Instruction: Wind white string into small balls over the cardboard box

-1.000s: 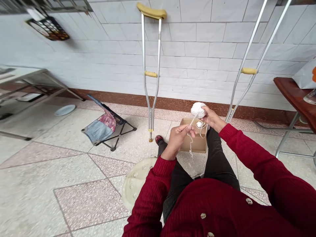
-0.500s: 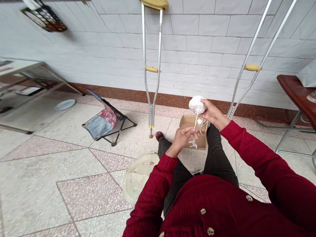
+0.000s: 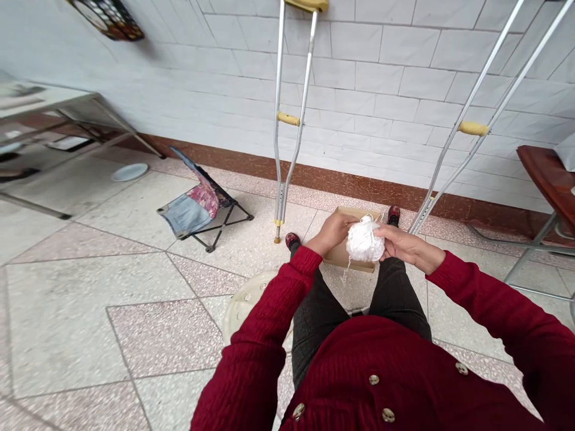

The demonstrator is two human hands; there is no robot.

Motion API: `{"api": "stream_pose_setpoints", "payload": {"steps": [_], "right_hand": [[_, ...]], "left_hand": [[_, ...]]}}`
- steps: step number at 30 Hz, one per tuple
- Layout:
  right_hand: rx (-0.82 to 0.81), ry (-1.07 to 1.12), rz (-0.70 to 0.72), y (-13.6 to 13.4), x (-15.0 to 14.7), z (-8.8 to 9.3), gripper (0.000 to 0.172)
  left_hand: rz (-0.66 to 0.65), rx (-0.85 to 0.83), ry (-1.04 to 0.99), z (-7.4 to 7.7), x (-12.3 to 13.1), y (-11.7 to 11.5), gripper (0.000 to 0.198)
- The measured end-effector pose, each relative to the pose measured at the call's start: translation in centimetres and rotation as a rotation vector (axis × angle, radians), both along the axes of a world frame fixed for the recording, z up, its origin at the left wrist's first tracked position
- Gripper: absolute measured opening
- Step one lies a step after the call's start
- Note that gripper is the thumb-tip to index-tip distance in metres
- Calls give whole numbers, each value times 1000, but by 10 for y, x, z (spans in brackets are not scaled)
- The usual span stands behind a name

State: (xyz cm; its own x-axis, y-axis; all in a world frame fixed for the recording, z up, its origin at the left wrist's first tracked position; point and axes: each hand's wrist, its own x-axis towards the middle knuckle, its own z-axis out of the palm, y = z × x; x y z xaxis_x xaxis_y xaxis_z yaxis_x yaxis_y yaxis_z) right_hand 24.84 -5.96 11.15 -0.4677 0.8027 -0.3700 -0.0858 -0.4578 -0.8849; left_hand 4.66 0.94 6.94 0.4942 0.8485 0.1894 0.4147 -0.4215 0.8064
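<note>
Your left hand [image 3: 330, 233] and right hand [image 3: 401, 244] half-closed around yarn ball [image 3: 365, 239], above cardboard box [image 3: 344, 258]. Ball likely light, soft, squashable: cradle from sides, grip gently.

A ball of white yarn [image 3: 365, 240] is sitting between both hands here, looking lumpy and pretty loosely wound, with a thin loose strand [image 3: 345, 274] hanging down off it. The left hand [image 3: 330, 233] is cupping one side while the right hand [image 3: 399, 244] is gripping the other.
</note>
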Motion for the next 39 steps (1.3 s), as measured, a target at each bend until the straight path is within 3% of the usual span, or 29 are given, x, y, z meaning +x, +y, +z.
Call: {"api": "stream_pose_setpoints", "payload": {"steps": [3,7,10,12,16,20,25,30,34,36,39], "right_hand": [[7,-126,40,0,6,-16,44],[94,-358,-144,22,9,-45,52],[215,-459,-393,48,8,-63,56],[241,-414,-541,64,6,-67,55],[117,-182,-650,85,3,-52,39],[-57,94,-578,90,7,-24,30],[14,172,-393,73,3,9,28],[63,197,-217,47,-2,26,30],[42,56,-4,23,4,18,40],[31,-87,81,13,7,5,45],[35,-305,89,9,6,-24,50]], "left_hand": [[7,131,108,25,-2,11,14],[29,176,119,45,4,10,26],[41,115,169,45,12,1,30],[-12,-5,159,40,14,-6,33],[-139,-236,-59,24,6,-16,38],[-182,-315,-103,0,-6,-20,35],[-111,-316,-84,-26,-8,-17,29],[-48,-188,6,-34,-8,-11,28],[46,-9,173,-29,-16,1,25],[74,94,248,-22,-19,6,26],[54,257,407,-5,-14,9,25]]}}
